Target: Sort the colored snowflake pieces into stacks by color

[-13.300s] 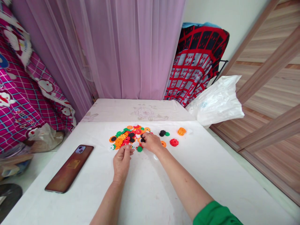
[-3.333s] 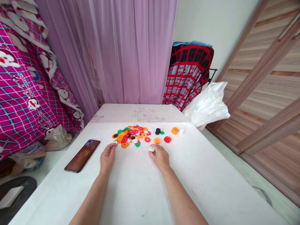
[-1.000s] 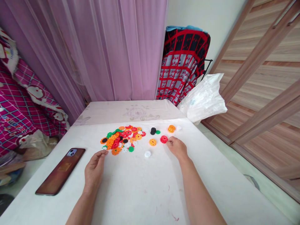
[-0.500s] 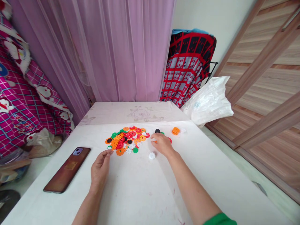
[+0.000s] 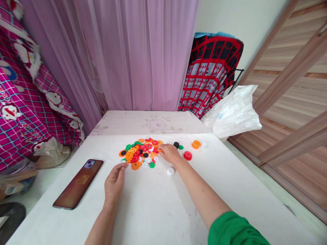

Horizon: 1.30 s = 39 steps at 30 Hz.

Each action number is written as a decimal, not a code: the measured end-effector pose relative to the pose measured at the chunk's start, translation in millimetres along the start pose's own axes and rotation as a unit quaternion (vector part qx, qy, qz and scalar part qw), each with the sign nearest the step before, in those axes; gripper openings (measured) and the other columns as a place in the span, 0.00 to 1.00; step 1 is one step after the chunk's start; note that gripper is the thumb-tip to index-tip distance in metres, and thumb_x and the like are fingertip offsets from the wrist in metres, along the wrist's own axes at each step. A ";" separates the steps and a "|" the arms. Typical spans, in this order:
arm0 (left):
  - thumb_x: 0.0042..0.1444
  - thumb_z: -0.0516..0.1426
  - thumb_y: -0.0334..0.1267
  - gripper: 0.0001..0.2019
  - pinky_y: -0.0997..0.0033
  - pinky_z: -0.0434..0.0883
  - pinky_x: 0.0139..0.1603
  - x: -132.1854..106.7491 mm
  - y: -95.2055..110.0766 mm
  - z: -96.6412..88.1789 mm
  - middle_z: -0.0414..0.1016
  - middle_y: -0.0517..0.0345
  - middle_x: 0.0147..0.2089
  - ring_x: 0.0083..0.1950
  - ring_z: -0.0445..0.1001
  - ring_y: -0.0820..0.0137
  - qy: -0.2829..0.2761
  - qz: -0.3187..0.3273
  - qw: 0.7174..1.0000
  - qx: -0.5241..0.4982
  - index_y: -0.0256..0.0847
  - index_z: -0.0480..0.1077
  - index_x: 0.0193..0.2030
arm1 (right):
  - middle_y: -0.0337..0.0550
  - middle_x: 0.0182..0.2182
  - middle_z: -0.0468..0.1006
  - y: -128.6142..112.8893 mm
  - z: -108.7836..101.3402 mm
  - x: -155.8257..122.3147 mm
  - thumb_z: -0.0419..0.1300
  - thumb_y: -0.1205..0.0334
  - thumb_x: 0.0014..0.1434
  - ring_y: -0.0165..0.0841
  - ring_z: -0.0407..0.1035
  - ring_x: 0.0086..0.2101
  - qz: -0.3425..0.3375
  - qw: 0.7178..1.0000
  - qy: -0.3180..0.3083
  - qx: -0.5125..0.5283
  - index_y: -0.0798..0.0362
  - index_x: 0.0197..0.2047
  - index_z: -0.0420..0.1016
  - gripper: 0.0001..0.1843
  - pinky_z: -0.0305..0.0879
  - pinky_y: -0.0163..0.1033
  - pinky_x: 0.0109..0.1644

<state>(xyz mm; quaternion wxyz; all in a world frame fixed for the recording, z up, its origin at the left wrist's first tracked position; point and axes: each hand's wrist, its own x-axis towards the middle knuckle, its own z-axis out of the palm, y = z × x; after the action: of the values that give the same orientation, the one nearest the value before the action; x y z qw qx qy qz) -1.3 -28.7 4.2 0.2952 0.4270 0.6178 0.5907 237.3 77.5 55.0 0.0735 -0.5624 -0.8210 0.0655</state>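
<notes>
A pile of flower-shaped plastic discs [image 5: 136,151] in orange, red, green, white and black lies on the white-covered table. My right hand [image 5: 170,153] reaches to the pile's right edge, its fingers bent down; a bit of orange shows at the fingertips, and what they pinch is hidden. At the pile's lower left, my left hand [image 5: 114,178] has thumb and fingers pressed together beside a white disc [image 5: 123,160]. Around my right hand lie a white stack [image 5: 170,171], a red stack [image 5: 187,155], a black disc [image 5: 176,145] and a green disc [image 5: 181,147].
Farther right are an orange stack [image 5: 196,144] and white discs [image 5: 204,144]. A brown phone [image 5: 78,183] lies on the left of the table [image 5: 148,211]. A white plastic bag [image 5: 232,110] stands at the right edge. Purple curtains [image 5: 138,54] hang behind.
My right hand has moved left from the loose discs to the pile's right edge, leaving the red stack in full view. The left hand stays pinched in place. The view has shifted slightly.
</notes>
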 end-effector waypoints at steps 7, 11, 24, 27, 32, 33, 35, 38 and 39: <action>0.51 0.55 0.49 0.15 0.56 0.65 0.60 0.5 0.0 1.0 0.80 0.52 0.41 0.49 0.76 0.62 -0.003 -0.005 1.000 -0.003 0.42 0.72 0.40 | 0.40 0.42 0.79 46.8 -17.0 -27.2 0.49 0.66 0.60 0.30 0.71 0.42 0.108 0.978 0.057 0.168 0.50 0.42 0.78 0.16 0.63 0.32 0.47; 0.51 0.56 0.49 0.16 0.55 0.64 0.60 1.1 -3.2 0.7 0.79 0.52 0.42 0.50 0.76 0.62 -0.004 -0.011 1.000 -0.001 0.42 0.72 0.41 | 0.37 0.34 0.81 66.2 -18.9 -38.3 0.52 0.66 0.56 0.30 0.72 0.33 0.150 0.962 0.027 0.225 0.51 0.41 0.78 0.14 0.65 0.31 0.37; 0.50 0.56 0.50 0.16 0.55 0.64 0.60 1.5 0.2 -0.1 0.79 0.53 0.42 0.50 0.75 0.62 0.002 -0.014 1.000 -0.004 0.42 0.72 0.40 | 0.42 0.43 0.78 56.0 -22.3 -44.7 0.53 0.68 0.57 0.31 0.71 0.39 0.130 0.985 0.027 0.111 0.51 0.39 0.78 0.13 0.62 0.34 0.45; 0.50 0.56 0.50 0.16 0.54 0.63 0.61 1.1 0.0 0.2 0.79 0.53 0.42 0.50 0.75 0.62 -0.001 -0.012 1.000 -0.008 0.42 0.72 0.40 | 0.42 0.45 0.77 56.6 -26.0 -50.5 0.56 0.66 0.56 0.32 0.71 0.43 0.107 0.993 -0.001 0.057 0.49 0.43 0.77 0.13 0.62 0.34 0.47; 0.49 0.56 0.49 0.16 0.55 0.64 0.60 0.0 4.1 0.8 0.79 0.53 0.41 0.49 0.76 0.62 0.006 -0.018 1.000 -0.012 0.42 0.72 0.39 | 0.42 0.48 0.76 48.8 -29.6 -54.7 0.56 0.66 0.55 0.36 0.68 0.50 0.049 0.998 -0.036 0.009 0.48 0.45 0.77 0.15 0.61 0.36 0.52; 0.49 0.56 0.49 0.16 0.55 0.64 0.60 0.0 4.9 0.9 0.79 0.53 0.41 0.48 0.76 0.62 0.007 -0.018 1.000 -0.013 0.42 0.72 0.39 | 0.42 0.49 0.76 44.9 -30.1 -53.3 0.55 0.66 0.55 0.35 0.68 0.50 0.048 0.998 -0.033 0.008 0.48 0.46 0.77 0.16 0.61 0.36 0.52; 0.49 0.56 0.49 0.16 0.55 0.64 0.60 0.0 5.8 1.2 0.79 0.53 0.41 0.48 0.76 0.62 0.006 -0.016 1.000 -0.015 0.42 0.72 0.39 | 0.41 0.49 0.76 34.0 -30.1 -47.5 0.54 0.66 0.56 0.34 0.68 0.50 0.047 0.998 -0.027 0.009 0.47 0.46 0.77 0.16 0.61 0.36 0.52; 0.49 0.56 0.49 0.15 0.55 0.65 0.59 0.2 5.4 1.3 0.80 0.53 0.40 0.48 0.76 0.62 0.007 -0.017 1.000 -0.018 0.42 0.72 0.39 | 0.40 0.47 0.77 10.3 -26.7 -33.5 0.54 0.65 0.58 0.33 0.69 0.49 0.016 0.999 -0.031 0.013 0.46 0.45 0.78 0.15 0.61 0.35 0.52; 0.49 0.56 0.49 0.15 0.55 0.64 0.60 0.3 5.0 1.3 0.80 0.53 0.40 0.48 0.76 0.62 0.007 -0.017 1.000 -0.018 0.42 0.72 0.39 | 0.40 0.47 0.77 1.3 -24.6 -28.5 0.53 0.64 0.58 0.33 0.69 0.48 0.002 0.999 -0.033 0.013 0.46 0.44 0.78 0.14 0.61 0.35 0.51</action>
<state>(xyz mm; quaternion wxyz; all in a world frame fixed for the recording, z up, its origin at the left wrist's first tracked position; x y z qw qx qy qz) 0.7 -28.1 9.0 0.3084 0.4066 0.6167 0.5994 253.5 52.0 77.5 0.0539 -0.5602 -0.8211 0.0949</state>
